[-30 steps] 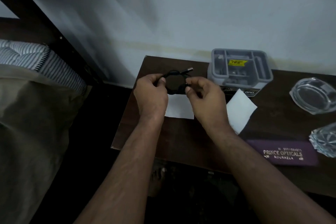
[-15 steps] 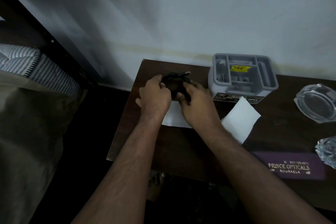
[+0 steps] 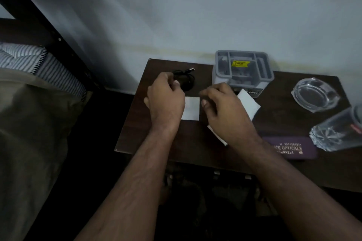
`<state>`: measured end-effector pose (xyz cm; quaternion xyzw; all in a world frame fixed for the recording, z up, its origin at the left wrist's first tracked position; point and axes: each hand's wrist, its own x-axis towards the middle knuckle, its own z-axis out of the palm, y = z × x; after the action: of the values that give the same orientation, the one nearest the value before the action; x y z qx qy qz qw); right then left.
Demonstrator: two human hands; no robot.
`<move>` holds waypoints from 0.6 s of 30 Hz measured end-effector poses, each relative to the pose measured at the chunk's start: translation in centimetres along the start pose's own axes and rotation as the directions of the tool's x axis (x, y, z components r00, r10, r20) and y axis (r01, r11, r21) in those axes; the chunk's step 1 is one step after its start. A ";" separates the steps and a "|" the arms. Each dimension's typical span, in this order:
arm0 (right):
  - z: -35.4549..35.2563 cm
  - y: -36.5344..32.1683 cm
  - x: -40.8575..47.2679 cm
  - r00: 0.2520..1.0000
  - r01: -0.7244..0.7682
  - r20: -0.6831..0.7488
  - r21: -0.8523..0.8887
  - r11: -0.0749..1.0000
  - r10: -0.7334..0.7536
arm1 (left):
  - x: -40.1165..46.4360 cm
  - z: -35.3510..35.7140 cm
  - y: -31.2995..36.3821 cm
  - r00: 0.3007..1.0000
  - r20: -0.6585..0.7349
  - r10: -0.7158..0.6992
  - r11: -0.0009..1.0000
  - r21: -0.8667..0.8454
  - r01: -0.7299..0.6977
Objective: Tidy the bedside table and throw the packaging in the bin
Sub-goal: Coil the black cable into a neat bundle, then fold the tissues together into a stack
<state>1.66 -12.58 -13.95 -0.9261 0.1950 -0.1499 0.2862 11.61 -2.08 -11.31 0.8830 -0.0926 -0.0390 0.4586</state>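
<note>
A coiled black cable (image 3: 185, 80) with a metal plug lies on the far left corner of the dark wooden bedside table (image 3: 195, 143). My left hand (image 3: 166, 98) hovers just in front of the coil, fingers curled, its fingertips at the cable's edge; whether they still touch it I cannot tell. My right hand (image 3: 221, 105) is pulled back to the right, fingers loosely bent and holding nothing. Two white pieces of paper lie flat: a small square (image 3: 191, 108) between my hands and a larger sheet (image 3: 249, 103) partly under my right hand.
A grey plastic organiser (image 3: 242, 70) with a yellow sticker stands at the back against the wall. A glass ashtray (image 3: 316, 94), a tipped glass (image 3: 338, 131) and a purple spectacle case (image 3: 291, 147) occupy the right side. A bed (image 3: 29, 88) is at left.
Both hands held the coiled cable up, lowered it onto the table's far left corner, and my right hand has now let go and drawn back to the right.
</note>
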 end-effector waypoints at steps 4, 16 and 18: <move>-1.8 0.5 -2.9 0.997 -0.044 -0.065 -0.009 0.999 0.044 | -3.1 -0.2 0.4 0.998 0.036 0.047 0.998 -0.032 -0.046; -4.1 2.0 -6.7 0.986 -0.168 -0.015 -0.119 0.979 0.167 | -6.1 0.5 0.0 0.963 0.248 0.102 0.994 0.004 -0.107; -4.0 2.1 -6.4 0.978 -0.171 0.082 -0.219 0.961 0.193 | -5.7 1.0 -0.1 0.954 0.288 0.078 0.996 0.021 -0.088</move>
<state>-6.07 -13.21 -13.04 -0.9358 0.2792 -0.0537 0.2085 5.84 -1.66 -12.08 0.8708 -0.1959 -0.1458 0.4268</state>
